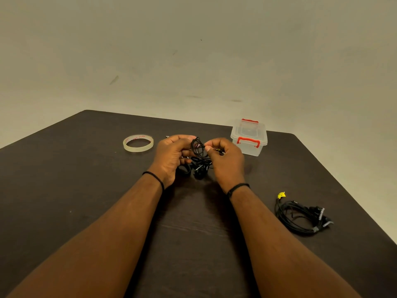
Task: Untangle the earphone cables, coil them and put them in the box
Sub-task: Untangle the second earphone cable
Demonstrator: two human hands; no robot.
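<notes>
A tangle of black earphone cable (198,157) hangs between my two hands above the dark table (86,190). My left hand (171,157) grips its left side with curled fingers. My right hand (226,160) pinches a strand near the metal jack plug (221,151), which sticks out over its fingers. Small loops of cable stand up between the thumbs, and the rest droops to the table. A second bundle of black cables (303,218) with a yellow tag lies at the right. The clear plastic box (249,137) with red latches stands shut behind my right hand.
A roll of clear tape (138,143) lies flat to the left of my hands. The table's far edge runs just behind the box, against a plain wall. The right edge passes close to the second bundle.
</notes>
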